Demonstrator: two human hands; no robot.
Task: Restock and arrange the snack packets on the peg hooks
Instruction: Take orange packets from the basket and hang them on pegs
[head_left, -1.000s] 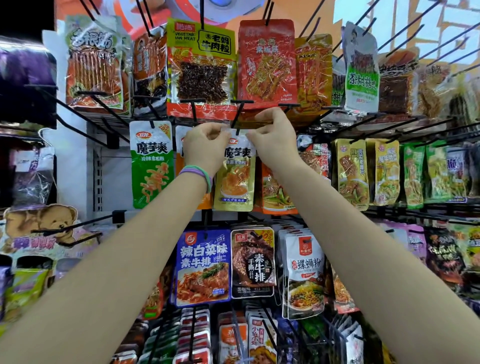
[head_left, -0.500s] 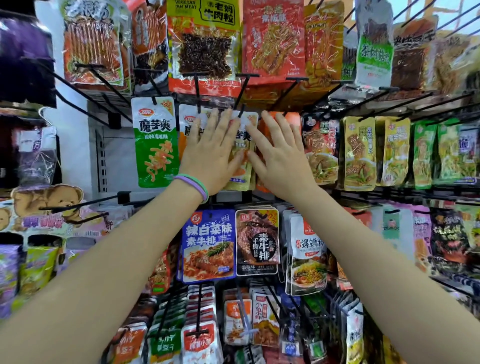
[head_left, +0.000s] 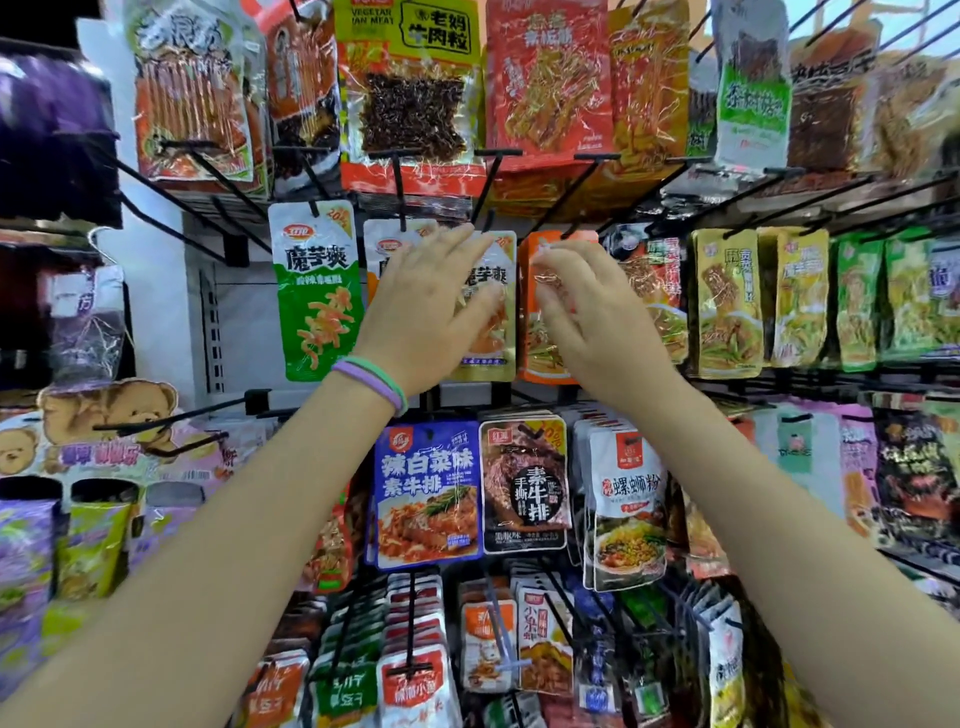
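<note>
Snack packets hang in rows on black peg hooks. In the middle row my left hand, a green and purple band on its wrist, lies with straight fingers against a gold konjac packet. A white-topped packet is half hidden behind that hand. My right hand is beside it, and its loosely bent fingertips touch the top of an orange packet. A green konjac packet hangs to the left of both hands. Both hands are blurred.
Large red and yellow packets hang in the row above. A blue packet and a dark one hang below my wrists. Bare hooks jut out at the left above a bear-printed display. Yellow and green packets fill the right.
A second ago both hands were curled at the packet tops by the hooks. They then opened flat on the packets. My right hand's fingers have now bent slightly, and the view has tilted down.
</note>
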